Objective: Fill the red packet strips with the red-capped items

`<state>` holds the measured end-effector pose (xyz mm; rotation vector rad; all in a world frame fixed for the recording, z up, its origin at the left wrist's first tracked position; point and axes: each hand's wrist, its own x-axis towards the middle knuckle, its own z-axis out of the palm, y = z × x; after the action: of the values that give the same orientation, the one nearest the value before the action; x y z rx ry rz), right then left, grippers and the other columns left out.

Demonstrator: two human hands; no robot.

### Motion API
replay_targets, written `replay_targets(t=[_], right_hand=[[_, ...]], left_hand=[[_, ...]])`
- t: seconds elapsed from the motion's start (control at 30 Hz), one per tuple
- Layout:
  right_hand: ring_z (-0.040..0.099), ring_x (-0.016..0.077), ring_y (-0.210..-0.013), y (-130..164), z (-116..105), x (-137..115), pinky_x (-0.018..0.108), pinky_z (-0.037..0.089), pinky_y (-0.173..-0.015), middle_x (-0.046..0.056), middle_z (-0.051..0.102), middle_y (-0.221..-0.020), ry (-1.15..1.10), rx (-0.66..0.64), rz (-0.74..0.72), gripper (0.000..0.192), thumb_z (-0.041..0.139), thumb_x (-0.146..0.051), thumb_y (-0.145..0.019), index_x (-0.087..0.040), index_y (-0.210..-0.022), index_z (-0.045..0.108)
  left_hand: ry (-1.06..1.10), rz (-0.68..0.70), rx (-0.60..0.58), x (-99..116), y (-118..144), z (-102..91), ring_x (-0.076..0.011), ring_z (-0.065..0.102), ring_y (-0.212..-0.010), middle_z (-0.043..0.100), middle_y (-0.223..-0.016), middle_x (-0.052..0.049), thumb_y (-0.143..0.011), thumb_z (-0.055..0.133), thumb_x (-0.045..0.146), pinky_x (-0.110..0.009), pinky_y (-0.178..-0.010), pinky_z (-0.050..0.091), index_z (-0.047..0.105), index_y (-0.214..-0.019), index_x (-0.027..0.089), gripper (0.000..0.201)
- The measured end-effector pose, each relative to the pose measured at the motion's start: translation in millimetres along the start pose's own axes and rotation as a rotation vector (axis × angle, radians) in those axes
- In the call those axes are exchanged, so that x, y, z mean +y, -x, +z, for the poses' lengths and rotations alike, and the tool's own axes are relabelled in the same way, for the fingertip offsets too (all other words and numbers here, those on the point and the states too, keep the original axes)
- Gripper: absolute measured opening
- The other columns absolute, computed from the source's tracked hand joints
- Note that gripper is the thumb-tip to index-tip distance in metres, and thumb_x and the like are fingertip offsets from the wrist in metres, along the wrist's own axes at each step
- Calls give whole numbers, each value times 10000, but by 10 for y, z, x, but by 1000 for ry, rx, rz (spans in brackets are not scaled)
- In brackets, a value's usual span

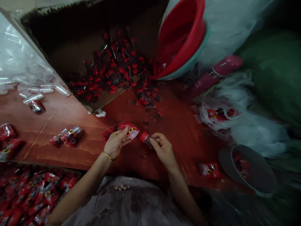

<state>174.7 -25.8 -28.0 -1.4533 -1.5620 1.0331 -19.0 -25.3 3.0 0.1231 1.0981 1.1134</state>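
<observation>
**Holding a red packet (132, 129) and a red-topped bottle (144, 137) just apart**

At far left, showing a heap of clear tubes (25, 62) on a red table (37, 124); at near left, below the table edge, a mass of finished-looking packets (35, 194); on the table between, a few loose ones, including a pair of packets (67, 135) lying together; farther off, a cardboard box (103, 105) open toward the near side, holding a pile of bottles (113, 75), with more just outside.

At centre, clamped with left hand (116, 142) on the red packet, pale end turned right; too dim to tell whether open there; just right, pinching the red-topped bottle between thumb and forefinger of right hand (164, 150), red end toward the packet, not touching it; judging by this, apparently at matching bottle to packet, not yet joined; next calling, most likely, for a steady packet, a spread end and a bottle lined up with it.

At far right, leaning, a red basin (181, 25) inside a pale blue basin (192, 59); nearer, a plastic bag (216, 122) with red contents; nearest, a lone packet (209, 170) beside a grey bowl (261, 172).
</observation>
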Motion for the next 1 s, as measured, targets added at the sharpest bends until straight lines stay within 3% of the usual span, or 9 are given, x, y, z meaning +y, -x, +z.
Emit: replay_targets(t=[0.1,0.43,0.6,0.73,1.0], right_hand=[[518,106,-526,135,-57,-138,216,436,-505,-29,560,-615,-147,-61,8,190,558,-370,-801,-193,-869,544],[570,111,-566,237,-28,-191,209,460,-524,-17,607,-677,-148,-137,-85,135,576,-312,-801,-200,-876,560],[580,117,-563,285,-47,-276,221,462,-542,-13,628,-669,-30,-149,-165,102,566,-275,-803,-207,-879,558],[579,111,-561,301,-43,-284,213,453,-543,-19,633,-670,83,-158,-198,103,569,-263,-799,-210,-887,558],[574,108,-550,317,90,-212,209,483,-505,-12,622,-684,-58,-45,-44,152,569,-313,-804,-198,-902,560]], left_hand=[[-30,35,0,-31,-2,3,-130,611,-606,666,-653,-20,-433,846,379,-272,-657,479,613,-655,141,401],[-82,88,-11,-60,43,56,-101,572,-554,646,-608,-10,-403,832,448,-229,-575,464,649,-657,125,450],[-124,106,25,-86,50,50,-103,565,-555,643,-619,-14,-414,825,452,-253,-594,473,636,-605,123,425],[-160,199,42,-123,29,34,-108,558,-567,640,-609,-15,-418,822,450,-250,-606,465,639,-578,120,409],[-218,312,4,-145,30,17,-114,562,-585,670,-643,-17,-481,802,431,-237,-623,456,695,-657,128,366]])
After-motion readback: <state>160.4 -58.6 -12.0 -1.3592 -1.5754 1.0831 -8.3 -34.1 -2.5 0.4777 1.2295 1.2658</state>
